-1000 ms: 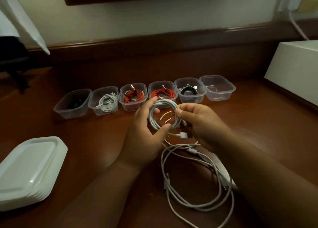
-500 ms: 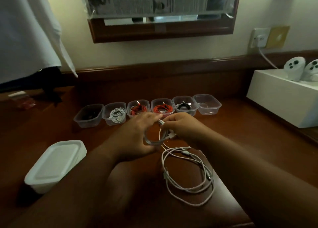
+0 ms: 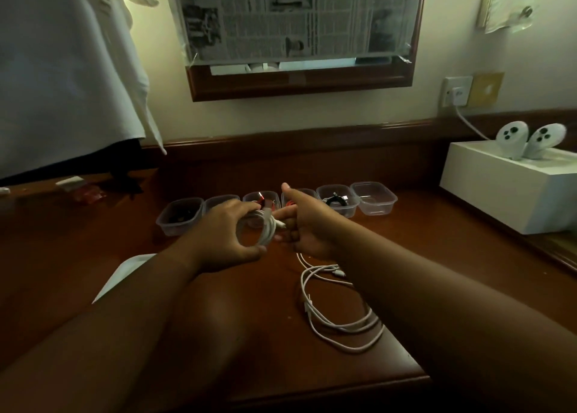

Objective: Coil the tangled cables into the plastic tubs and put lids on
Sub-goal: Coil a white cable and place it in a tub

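My left hand (image 3: 224,234) curls round the coiled white cable (image 3: 265,228), my right hand (image 3: 307,225) pinching its end beside it, with loose cables (image 3: 337,312) below and tubs (image 3: 373,199) behind.

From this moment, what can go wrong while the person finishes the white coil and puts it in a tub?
1. The left hand alone grips the white coil; a looser grip may let it spring open.
2. The right hand is close to the loose white cables on the desk, which may snag and be dragged along.
3. The empty tub is light, so pressing the coil in may push it.
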Available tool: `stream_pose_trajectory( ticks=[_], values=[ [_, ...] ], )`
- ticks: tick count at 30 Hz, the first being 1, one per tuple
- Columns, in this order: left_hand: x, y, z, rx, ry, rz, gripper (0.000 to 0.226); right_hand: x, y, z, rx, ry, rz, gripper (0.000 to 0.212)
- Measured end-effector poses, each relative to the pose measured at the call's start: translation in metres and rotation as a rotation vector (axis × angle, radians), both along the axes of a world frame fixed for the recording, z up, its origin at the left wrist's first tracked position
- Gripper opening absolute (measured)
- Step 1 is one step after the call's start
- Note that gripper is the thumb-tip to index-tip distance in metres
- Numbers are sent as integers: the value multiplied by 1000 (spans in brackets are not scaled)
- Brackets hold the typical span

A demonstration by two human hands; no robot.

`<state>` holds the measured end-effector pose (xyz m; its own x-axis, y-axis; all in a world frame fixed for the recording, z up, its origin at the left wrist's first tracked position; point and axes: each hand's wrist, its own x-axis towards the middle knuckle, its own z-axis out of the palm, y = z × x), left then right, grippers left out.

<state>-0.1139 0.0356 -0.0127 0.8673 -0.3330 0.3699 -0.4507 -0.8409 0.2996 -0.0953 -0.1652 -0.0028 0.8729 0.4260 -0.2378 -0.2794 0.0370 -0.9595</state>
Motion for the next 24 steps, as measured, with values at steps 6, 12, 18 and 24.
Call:
stream_pose_trajectory(
  ticks=[6,12,18,24],
  values=[
    [32,39,4,-123,82,177,66,16,24,-15,-84,-36,17,56],
    [86,94,-6,-122,123,488,49,43,52,-46,-850,-555,271,46],
    [134,136,-23,-116,208,651,40,77,75,-76,-1175,-751,472,54],
    [175,158,-41,-130,221,686,51,103,92,-102,-1182,-844,522,62]
  ],
)
